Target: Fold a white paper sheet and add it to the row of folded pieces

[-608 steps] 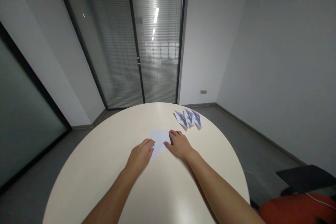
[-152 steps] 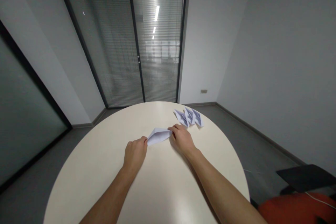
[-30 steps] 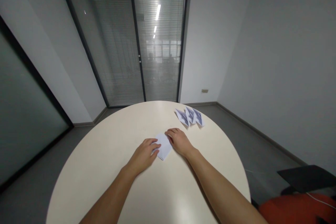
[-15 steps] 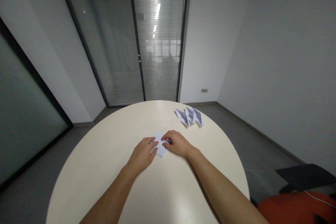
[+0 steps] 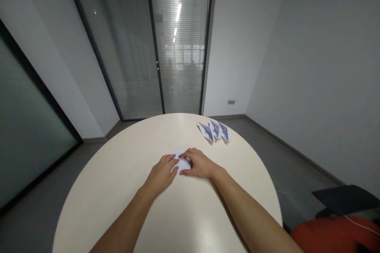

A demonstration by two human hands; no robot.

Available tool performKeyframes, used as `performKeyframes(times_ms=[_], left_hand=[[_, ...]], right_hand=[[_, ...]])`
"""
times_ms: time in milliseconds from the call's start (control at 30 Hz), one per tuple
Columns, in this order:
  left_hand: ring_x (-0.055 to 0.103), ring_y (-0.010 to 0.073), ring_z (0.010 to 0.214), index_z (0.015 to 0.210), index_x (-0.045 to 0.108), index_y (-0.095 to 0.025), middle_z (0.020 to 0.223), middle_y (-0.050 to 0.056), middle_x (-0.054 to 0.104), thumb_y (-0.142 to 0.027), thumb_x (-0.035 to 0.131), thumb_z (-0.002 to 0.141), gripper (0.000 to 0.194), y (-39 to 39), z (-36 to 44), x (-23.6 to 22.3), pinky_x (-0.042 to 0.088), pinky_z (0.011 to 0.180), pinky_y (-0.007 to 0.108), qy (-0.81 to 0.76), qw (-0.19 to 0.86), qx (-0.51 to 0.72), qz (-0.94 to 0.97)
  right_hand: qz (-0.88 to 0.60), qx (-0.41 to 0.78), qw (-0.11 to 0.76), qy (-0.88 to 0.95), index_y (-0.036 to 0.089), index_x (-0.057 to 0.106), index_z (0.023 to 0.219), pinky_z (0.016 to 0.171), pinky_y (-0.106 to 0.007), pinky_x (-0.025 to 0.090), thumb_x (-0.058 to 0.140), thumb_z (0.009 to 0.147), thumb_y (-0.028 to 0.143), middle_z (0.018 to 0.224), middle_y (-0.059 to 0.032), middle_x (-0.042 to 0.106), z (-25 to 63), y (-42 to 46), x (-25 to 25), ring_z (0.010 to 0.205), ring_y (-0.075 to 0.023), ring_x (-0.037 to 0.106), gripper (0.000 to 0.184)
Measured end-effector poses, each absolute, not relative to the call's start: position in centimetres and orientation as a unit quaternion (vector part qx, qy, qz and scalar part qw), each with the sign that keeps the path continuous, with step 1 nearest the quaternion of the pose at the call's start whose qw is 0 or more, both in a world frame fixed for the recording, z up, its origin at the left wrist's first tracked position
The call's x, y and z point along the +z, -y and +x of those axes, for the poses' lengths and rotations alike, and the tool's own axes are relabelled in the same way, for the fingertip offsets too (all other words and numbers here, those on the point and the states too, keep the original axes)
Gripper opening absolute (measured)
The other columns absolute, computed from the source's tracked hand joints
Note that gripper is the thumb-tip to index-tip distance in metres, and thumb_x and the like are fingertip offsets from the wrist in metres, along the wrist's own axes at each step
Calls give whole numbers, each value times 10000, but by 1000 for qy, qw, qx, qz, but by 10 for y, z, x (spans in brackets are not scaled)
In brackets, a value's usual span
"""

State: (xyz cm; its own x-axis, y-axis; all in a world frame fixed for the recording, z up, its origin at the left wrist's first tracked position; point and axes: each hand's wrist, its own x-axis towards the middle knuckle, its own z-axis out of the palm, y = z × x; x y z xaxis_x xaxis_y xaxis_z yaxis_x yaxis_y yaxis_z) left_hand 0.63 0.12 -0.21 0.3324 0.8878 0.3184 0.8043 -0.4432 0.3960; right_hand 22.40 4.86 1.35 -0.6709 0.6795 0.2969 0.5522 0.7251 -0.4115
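A small folded sheet of white paper [image 5: 184, 164] lies flat on the table between my two hands, partly covered by them. My left hand [image 5: 162, 172] rests at its left edge, fingers spread and thumb apart, touching the paper against the tabletop. From the right, my right hand [image 5: 199, 163] arches over the paper. Its thumb is near the lower edge and its fingertips near the upper part, with a wide gap between them. The exact folds under my fingers are too small to make out.
Three folded white paper pieces [image 5: 215, 131] sit overlapping in a row near the far right edge of the round cream table [image 5: 118, 205]. A red and black chair [image 5: 332, 233] stands at the lower right. Beyond the table are glass panels with blinds [image 5: 181, 87].
My right thumb and fingers have spread apart and shifted slightly left over the paper. My left hand has stayed in place. The three paper pieces have not moved.
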Motion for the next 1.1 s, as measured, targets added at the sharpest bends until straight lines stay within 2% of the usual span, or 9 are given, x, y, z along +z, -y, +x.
performKeyframes(times_ms=[133, 300, 533, 667, 867, 967, 1100], left_hand=[[545, 252, 1304, 1211, 701, -218, 1354, 103, 648, -265, 530, 965, 303, -1, 6, -1, 455, 1110, 439, -520, 87, 244, 814], [549, 248, 1301, 1206, 705, -214, 1355, 105, 646, -276, 525, 971, 302, 0, 5, 0, 451, 1115, 438, -517, 91, 246, 815], [550, 247, 1308, 1214, 699, -219, 1363, 97, 648, -260, 549, 949, 307, -2, 3, -1, 446, 1122, 438, -522, 92, 241, 813], [545, 255, 1319, 1201, 705, -219, 1361, 95, 656, -255, 538, 954, 300, -2, 3, -2, 438, 1133, 447, -509, 93, 246, 820], [599, 240, 1272, 1079, 733, -245, 1270, 49, 714, -198, 503, 956, 265, -1, 2, 2, 424, 1151, 459, -474, 109, 250, 837], [560, 266, 1336, 1063, 742, -234, 1338, 67, 681, -192, 529, 935, 252, 0, 0, 1, 421, 1155, 474, -466, 113, 242, 843], [457, 319, 1429, 1117, 733, -236, 1455, 86, 592, -259, 665, 868, 260, 2, -5, 0, 398, 1170, 504, -457, 121, 228, 851]], right_hand=[[-366, 141, 223, 893, 180, 655, 1255, 916, -377, 444, 762, 835, 433, 1065, -101, 682, 220, -48, 13, 994, -253, 608, 502], [-356, 150, 236, 891, 174, 649, 1260, 915, -356, 452, 738, 858, 332, 1081, -100, 685, 218, -48, 12, 1006, -240, 617, 441], [-326, 191, 226, 898, 200, 637, 1302, 942, -382, 469, 833, 746, 441, 1109, -98, 691, 225, -49, 17, 1040, -265, 621, 637], [-344, 203, 242, 884, 174, 631, 1308, 903, -363, 484, 848, 739, 395, 1105, -106, 690, 229, -53, 13, 997, -248, 628, 648], [-387, 197, 252, 865, 162, 659, 1265, 827, -325, 487, 762, 819, 257, 1073, -98, 707, 235, -57, 8, 885, -208, 632, 467], [-384, 189, 251, 868, 177, 691, 1204, 813, -312, 478, 722, 840, 218, 1022, -83, 716, 235, -57, 10, 876, -203, 629, 367], [-381, 178, 251, 872, 181, 714, 1152, 809, -305, 471, 681, 864, 208, 996, -79, 721, 235, -55, 13, 869, -199, 628, 291]])
